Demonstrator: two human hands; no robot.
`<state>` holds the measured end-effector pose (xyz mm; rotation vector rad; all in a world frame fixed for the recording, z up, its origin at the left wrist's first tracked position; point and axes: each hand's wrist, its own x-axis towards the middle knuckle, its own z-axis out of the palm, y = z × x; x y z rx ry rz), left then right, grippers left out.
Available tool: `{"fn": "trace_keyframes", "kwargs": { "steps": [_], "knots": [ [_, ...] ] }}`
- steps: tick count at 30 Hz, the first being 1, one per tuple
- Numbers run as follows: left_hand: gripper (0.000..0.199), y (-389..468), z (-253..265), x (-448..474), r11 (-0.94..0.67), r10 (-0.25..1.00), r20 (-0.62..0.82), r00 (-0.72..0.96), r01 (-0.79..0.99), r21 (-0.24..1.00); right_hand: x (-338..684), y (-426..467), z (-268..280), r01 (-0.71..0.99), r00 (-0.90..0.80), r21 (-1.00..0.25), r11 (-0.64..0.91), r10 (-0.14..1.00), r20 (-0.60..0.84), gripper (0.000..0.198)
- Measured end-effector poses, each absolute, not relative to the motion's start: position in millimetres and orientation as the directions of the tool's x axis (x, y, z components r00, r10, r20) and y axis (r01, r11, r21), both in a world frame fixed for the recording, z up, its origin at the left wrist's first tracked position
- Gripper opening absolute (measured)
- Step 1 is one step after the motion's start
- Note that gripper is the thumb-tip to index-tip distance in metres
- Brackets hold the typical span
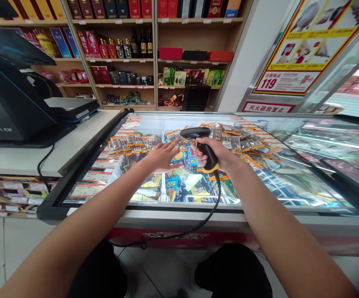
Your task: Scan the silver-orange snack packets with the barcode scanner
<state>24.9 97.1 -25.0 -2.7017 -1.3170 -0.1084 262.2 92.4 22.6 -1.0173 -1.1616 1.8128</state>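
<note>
My right hand point(215, 153) is wrapped round the handle of a black and yellow barcode scanner point(209, 155), whose head points left over the freezer. A black cable runs from its base down past the freezer's front. My left hand point(165, 157) is stretched out with fingers apart, just left of the scanner. Small clear packets with orange edges lie on the glass freezer lid, one group of packets point(132, 142) to the left and a larger heap of packets point(244, 138) to the right. Whether my left fingertips touch a packet, I cannot tell.
Under the glass of the chest freezer point(179, 214) are colourful bags. On the left, a counter point(83, 138) carries a black register terminal point(11, 91). Shelves point(154, 62) of boxes and bottles stand behind. A loop of scanner cable point(167, 236) hangs near my knees.
</note>
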Motion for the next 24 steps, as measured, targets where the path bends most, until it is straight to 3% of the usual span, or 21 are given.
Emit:
{"fn": "trace_keyframes", "kwargs": {
  "steps": [12,16,19,24],
  "knots": [
    [0.076,95,-21,29,-0.591,0.800,0.115,0.588,0.807,-0.015,264,93,22,-0.152,-0.456,-0.935,-0.320,0.862,-0.221,0.020],
    [0.074,96,-21,27,-0.555,0.812,0.162,0.560,0.828,-0.084,262,91,25,-0.194,-0.409,-0.931,-0.308,0.888,-0.208,0.020],
    [0.069,98,-17,19,-0.421,0.866,0.233,0.443,0.896,-0.139,262,92,28,-0.283,-0.331,-0.917,-0.283,0.926,-0.184,0.018],
    [0.042,97,-7,1,-0.143,0.905,0.383,0.183,0.981,-0.132,267,99,30,-0.456,-0.180,-0.862,-0.220,0.972,-0.153,0.015]
  ]
}}
